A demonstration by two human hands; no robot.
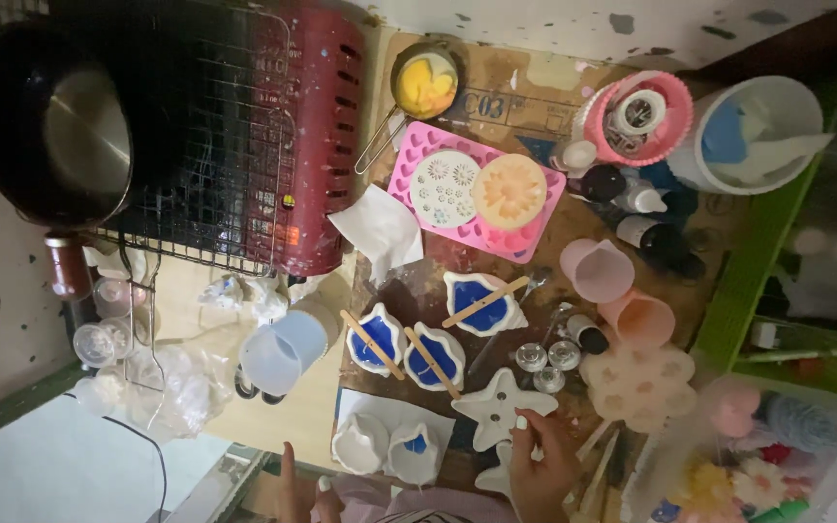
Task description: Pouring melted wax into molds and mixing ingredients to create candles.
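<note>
My right hand (541,467) is at the bottom edge, its thumb and fingertips pinching one arm of a white star-shaped mould (496,405) on the brown table. My left hand (294,487) sits low at the bottom left with one finger stretched out, holding nothing and touching nothing I can make out. Just beyond the star stand three white moulds filled with blue liquid, each with a wooden stick across it: one on the left (376,341), one in the middle (435,356), one farther back (481,302). Two more white moulds (360,443) lie between my hands.
A pink silicone tray (409,179) carries a round white mould and an orange flower mould. A small pan of yellow wax (425,84), a red stove (317,136) with a wire grate and black pot (50,126), pink cups (598,271), a white bucket (777,107) and a clear cup (283,351) surround it.
</note>
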